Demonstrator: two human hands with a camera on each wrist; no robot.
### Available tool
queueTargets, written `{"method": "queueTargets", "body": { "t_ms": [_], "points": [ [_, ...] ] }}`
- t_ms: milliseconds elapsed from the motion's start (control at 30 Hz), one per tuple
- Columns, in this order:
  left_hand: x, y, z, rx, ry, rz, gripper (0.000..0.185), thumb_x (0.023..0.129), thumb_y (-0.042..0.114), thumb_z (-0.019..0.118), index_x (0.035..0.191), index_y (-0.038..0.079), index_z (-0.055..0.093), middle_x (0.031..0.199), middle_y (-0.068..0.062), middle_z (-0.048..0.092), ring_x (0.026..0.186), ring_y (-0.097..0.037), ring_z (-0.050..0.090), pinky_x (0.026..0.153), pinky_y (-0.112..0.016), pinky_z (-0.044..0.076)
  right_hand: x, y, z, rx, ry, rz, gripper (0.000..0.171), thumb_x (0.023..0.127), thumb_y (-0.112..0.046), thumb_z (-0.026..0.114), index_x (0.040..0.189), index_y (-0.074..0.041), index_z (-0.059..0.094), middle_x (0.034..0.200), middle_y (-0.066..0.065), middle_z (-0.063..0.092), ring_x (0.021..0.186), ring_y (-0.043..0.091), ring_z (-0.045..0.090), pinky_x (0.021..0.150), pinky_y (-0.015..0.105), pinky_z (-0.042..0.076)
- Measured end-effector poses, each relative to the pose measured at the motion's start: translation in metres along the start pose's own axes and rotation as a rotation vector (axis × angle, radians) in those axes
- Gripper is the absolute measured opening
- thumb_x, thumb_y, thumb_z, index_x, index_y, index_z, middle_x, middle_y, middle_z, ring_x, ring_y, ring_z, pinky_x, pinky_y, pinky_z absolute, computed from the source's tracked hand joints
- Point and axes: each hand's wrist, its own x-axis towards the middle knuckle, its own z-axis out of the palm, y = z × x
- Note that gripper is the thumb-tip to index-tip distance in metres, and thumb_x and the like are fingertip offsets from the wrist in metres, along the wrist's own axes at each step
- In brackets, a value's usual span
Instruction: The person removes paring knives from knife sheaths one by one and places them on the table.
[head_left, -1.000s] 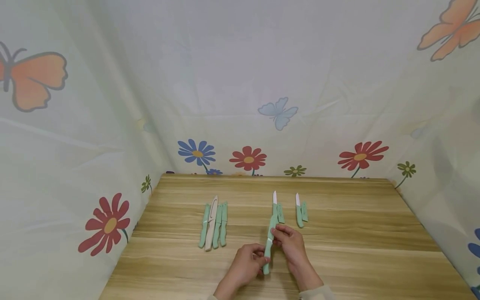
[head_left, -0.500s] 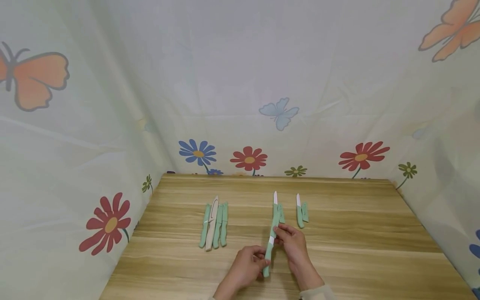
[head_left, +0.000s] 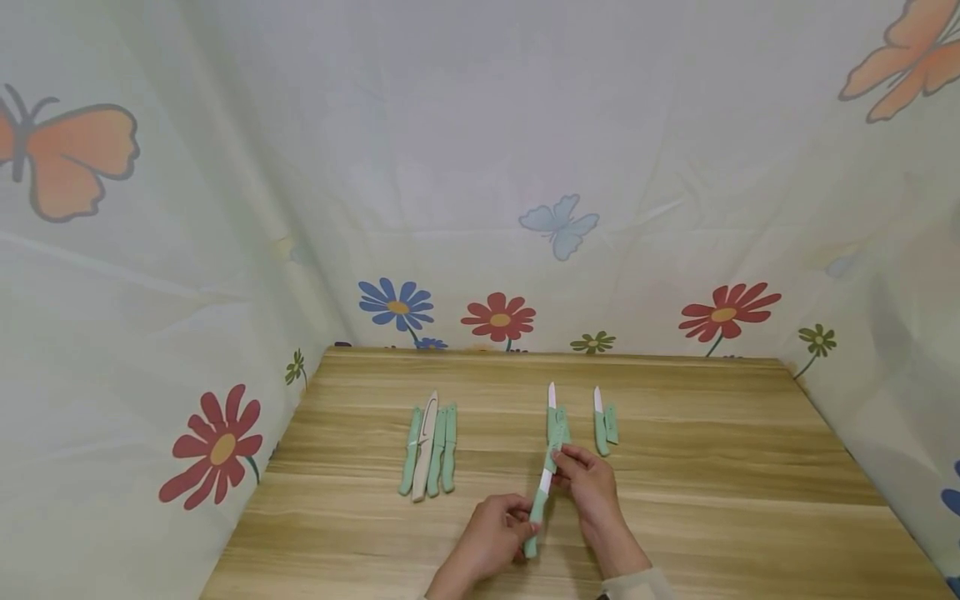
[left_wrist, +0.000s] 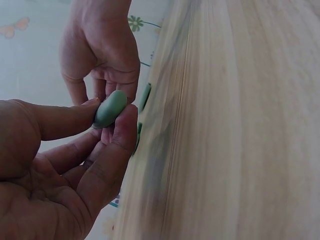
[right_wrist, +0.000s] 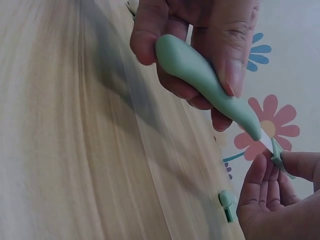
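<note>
Now left hand (head_left: 491, 533) grips knife handle (head_left: 534, 521); right hand (head_left: 588, 483) pinches green sheath (head_left: 556, 435).

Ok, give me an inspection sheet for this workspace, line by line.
Surface: wooden table, light grain.
Job's things: green knife with white blade partly drawn from its green sheath.
Clutter: four sheathed knives in a row on the left; two bare knives with sheaths beside them.
Hands: left hand grips the handle; right hand pinches the sheath.
Cables: nothing seen.
Surroundings: curtain printed with flowers and butterflies.
</note>
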Motion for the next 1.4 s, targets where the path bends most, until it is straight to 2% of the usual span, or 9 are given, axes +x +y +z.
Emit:
{"method": "queueTargets", "body": {
  "t_ms": [267, 533, 667, 1000, 1267, 1400],
  "points": [
    [-0.002, 0.0, 0.0, 0.001, -0.007, 0.01, 0.021, 0.093, 0.002, 0.073, 0.113, 0.0, 0.071, 0.087, -0.001, 0.067, 0.067, -0.011, 0.064, 0.052, -0.027, 0.057, 0.002, -0.003, -0.004, 0.033, 0.029, -0.016, 0.039, 0.098, -0.005, 0.068, 0.13, 0.015, 0.057, 0.091, -0.003, 0.073, 0.079, 0.006, 0.067, 0.074, 0.022, 0.06],
    [-0.004, -0.002, -0.002, -0.006, -0.045, -0.001, 0.017, 0.092, 0.0, 0.073, 0.109, 0.002, 0.071, 0.084, -0.001, 0.066, 0.064, -0.012, 0.063, 0.051, -0.029, 0.058, 0.005, -0.007, -0.011, 0.087, 0.051, -0.034, 0.04, 0.1, -0.002, 0.064, 0.133, 0.018, 0.052, 0.088, -0.007, 0.071, 0.079, 0.004, 0.067, 0.075, 0.02, 0.06],
    [-0.004, -0.002, -0.004, -0.013, -0.026, -0.005, 0.019, 0.092, 0.0, 0.073, 0.111, 0.001, 0.071, 0.087, -0.002, 0.066, 0.067, -0.013, 0.065, 0.053, -0.029, 0.059, 0.008, -0.007, -0.015, 0.097, 0.066, -0.038, 0.04, 0.1, -0.002, 0.064, 0.133, 0.018, 0.051, 0.088, -0.008, 0.069, 0.078, 0.004, 0.067, 0.075, 0.022, 0.061],
    [0.005, -0.001, -0.011, 0.0, 0.062, -0.022, 0.027, 0.094, 0.008, 0.073, 0.121, 0.002, 0.069, 0.098, -0.004, 0.065, 0.074, -0.013, 0.067, 0.058, -0.028, 0.06, 0.0, 0.007, -0.006, -0.023, -0.025, 0.022, 0.039, 0.097, -0.008, 0.07, 0.127, 0.014, 0.059, 0.091, 0.0, 0.07, 0.077, 0.011, 0.067, 0.075, 0.026, 0.062],
    [0.01, 0.0, -0.014, -0.033, 0.115, -0.021, 0.028, 0.095, 0.009, 0.072, 0.122, 0.002, 0.069, 0.101, -0.006, 0.064, 0.077, -0.013, 0.067, 0.061, -0.028, 0.062, -0.013, 0.016, 0.003, -0.004, -0.109, 0.026, 0.033, 0.095, -0.002, 0.068, 0.121, 0.016, 0.059, 0.088, 0.005, 0.07, 0.073, 0.015, 0.071, 0.07, 0.029, 0.063],
    [0.012, 0.0, -0.014, -0.062, 0.142, 0.007, 0.026, 0.096, 0.006, 0.071, 0.121, 0.002, 0.07, 0.1, -0.008, 0.065, 0.075, -0.014, 0.067, 0.061, -0.03, 0.062, -0.018, 0.019, 0.006, -0.01, -0.153, 0.043, 0.031, 0.095, -0.003, 0.068, 0.12, 0.014, 0.059, 0.089, 0.006, 0.072, 0.075, 0.016, 0.072, 0.07, 0.03, 0.063]
  ]
}}
